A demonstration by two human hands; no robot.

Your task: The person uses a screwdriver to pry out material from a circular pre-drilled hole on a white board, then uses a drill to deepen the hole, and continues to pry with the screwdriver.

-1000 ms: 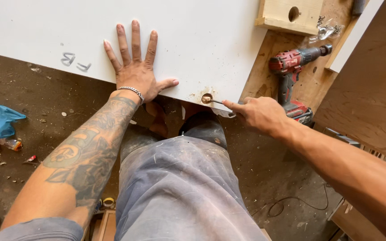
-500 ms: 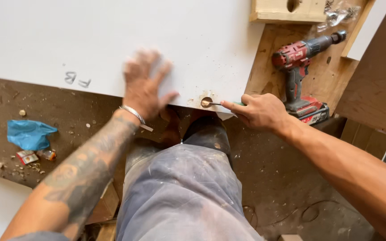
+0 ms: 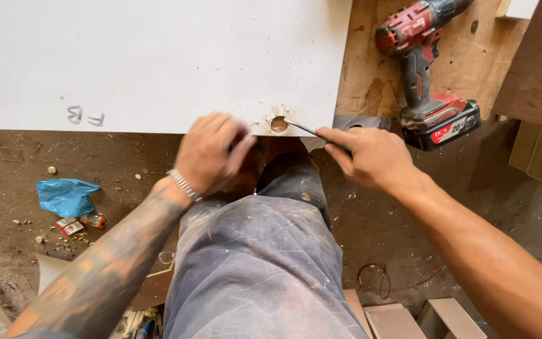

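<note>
woodworking shop: cordless drill, sawdust, offcuts.

Drill chuck cut off at top edge; thin tool's handle hidden in right hand.

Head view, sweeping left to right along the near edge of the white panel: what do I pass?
Blue plastic bag on the floor → left hand at the panel's edge → round hole in the white panel → thin tool with its tip at the hole → right hand gripping it → red cordless drill lying on the plywood.
</note>
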